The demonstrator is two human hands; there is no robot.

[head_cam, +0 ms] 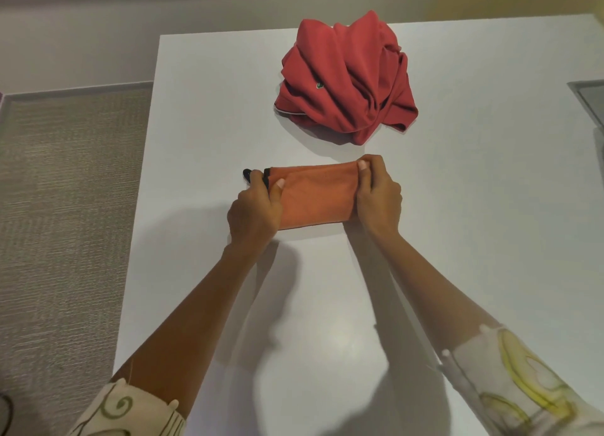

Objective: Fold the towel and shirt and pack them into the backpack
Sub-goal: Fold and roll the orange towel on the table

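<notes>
You're gripping the folded towel (315, 197) by both ends, L hand (255, 210) & R hand (377, 197) each pinching it, mid-table (196, 108) just short of the crumpled shirt (346, 76); I'm judging you're best squaring edges & pressing the crease flat b4 releasing.

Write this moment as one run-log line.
left hand: grips orange towel | right hand: grips orange towel | red shirt: crumpled beyond towel | backpack: unseen
</notes>
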